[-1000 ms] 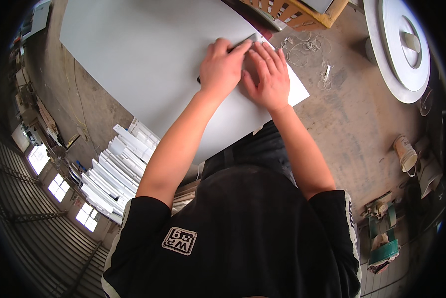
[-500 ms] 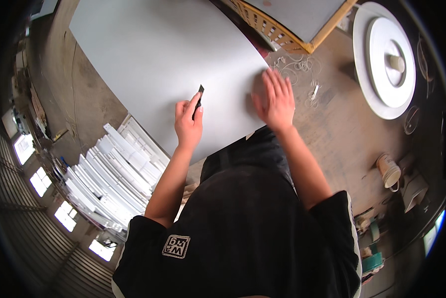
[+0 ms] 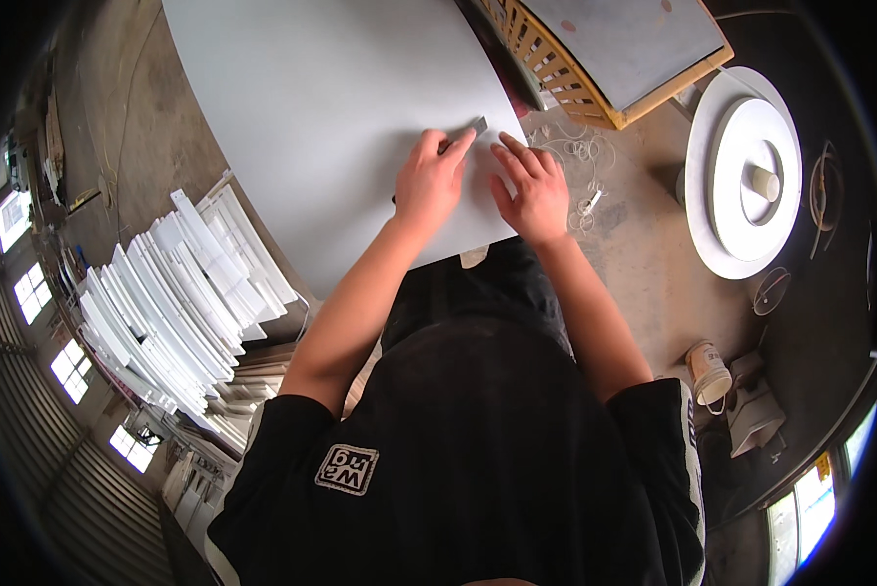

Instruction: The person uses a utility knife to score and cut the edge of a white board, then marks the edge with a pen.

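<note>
Knife (image 3: 466, 135) sits in the left hand (image 3: 431, 184), fingers clamped round it, tip near the right edge of the sheet (image 3: 341, 107). Right hand (image 3: 529, 190) lies flat, fingers spread, pressing the sheet near its corner, holding nothing. To cut well: keep the right palm firm so the sheet can't slip, fingertips clear of the blade, pull steady along the edge. Sheet is large, pale grey, smooth, flat in front of the person. White strips (image 3: 165, 293) stacked on the left, round white reel (image 3: 746, 176) on the right.
</note>
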{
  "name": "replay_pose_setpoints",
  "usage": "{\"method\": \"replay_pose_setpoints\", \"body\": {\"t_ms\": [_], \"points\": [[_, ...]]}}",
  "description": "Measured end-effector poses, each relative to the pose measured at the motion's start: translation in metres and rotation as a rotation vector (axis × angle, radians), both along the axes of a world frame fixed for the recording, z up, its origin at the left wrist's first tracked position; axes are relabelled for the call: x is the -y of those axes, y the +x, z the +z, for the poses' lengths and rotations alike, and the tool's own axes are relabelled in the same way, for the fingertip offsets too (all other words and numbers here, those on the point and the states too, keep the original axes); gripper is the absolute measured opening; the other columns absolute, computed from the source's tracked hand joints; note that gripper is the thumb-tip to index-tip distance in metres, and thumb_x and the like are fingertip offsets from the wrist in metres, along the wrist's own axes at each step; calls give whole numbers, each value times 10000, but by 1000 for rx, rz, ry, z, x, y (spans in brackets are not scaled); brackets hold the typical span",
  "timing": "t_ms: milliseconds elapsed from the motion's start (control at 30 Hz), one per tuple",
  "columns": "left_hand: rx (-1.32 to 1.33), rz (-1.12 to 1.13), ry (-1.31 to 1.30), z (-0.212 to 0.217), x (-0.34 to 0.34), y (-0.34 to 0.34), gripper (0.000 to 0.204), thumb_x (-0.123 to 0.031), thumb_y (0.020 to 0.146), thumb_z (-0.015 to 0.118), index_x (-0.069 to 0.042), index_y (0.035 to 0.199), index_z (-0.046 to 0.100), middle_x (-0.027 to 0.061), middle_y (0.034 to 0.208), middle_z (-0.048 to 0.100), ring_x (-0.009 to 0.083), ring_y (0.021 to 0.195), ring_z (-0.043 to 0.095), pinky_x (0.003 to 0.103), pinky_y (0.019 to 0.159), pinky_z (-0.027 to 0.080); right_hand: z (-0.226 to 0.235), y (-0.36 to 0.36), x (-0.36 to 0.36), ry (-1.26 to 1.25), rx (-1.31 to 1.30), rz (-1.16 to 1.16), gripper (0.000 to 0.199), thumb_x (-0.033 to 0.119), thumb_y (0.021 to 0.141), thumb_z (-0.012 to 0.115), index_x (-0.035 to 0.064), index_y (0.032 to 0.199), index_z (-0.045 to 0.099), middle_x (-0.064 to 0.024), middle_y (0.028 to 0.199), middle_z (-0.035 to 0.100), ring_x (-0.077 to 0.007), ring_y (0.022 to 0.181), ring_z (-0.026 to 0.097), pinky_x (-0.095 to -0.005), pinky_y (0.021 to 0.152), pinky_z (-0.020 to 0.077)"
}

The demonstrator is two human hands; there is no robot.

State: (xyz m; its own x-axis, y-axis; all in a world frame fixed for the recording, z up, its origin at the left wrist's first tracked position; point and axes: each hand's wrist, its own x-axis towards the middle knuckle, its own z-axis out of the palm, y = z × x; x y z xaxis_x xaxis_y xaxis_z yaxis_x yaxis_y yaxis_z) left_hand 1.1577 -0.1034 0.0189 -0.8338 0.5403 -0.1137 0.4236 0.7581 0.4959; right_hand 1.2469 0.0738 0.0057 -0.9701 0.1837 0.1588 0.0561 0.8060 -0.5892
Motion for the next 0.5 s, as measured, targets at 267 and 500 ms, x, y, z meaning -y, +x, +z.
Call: {"method": "replay_pose_setpoints", "body": {"t_ms": [267,500], "points": [[-103,-82,-147,-7,-16,-12,428,-122,949,730,-275,1348,739,38,1054,572,274,950,664,426,712,585,-11,-16,0,100,32,57,526,268,852,769,171,1364,700,75,1455,662,-207,974,614,-360,850,474],[-147,-126,-173,-7,-16,-22,479,-93,902,737,-272,1347,738,39,1064,565,270,960,652,406,698,603,-10,-23,1,80,105,43,542,304,849,776,166,1369,704,78,1472,658,-209,966,616,-367,846,480]]}}
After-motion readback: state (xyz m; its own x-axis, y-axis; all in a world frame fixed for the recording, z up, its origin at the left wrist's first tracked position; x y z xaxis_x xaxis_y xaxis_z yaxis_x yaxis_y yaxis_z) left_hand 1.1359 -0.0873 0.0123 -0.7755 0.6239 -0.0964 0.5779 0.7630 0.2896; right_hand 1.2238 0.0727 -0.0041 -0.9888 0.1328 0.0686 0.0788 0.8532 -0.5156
